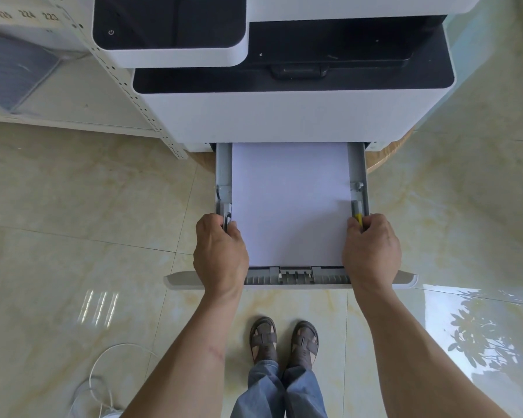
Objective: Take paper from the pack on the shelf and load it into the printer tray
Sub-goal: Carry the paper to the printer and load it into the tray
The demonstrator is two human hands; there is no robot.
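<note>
Tray (223, 164) drawn out of printer (284, 116), paper (290, 203) loaded. Left hand (221, 254) and right hand (372, 251) closed on its side guides; fingertips hidden.

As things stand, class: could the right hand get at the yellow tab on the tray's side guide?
Probably yes: the right hand already rests against the yellow tab, with nothing between them.

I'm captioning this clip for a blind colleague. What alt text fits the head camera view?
Seen from above, a person's left hand and right hand grip the side guides of a pulled-out printer tray holding a stack of white paper. The white printer stands above, on a glossy tiled floor.
</note>
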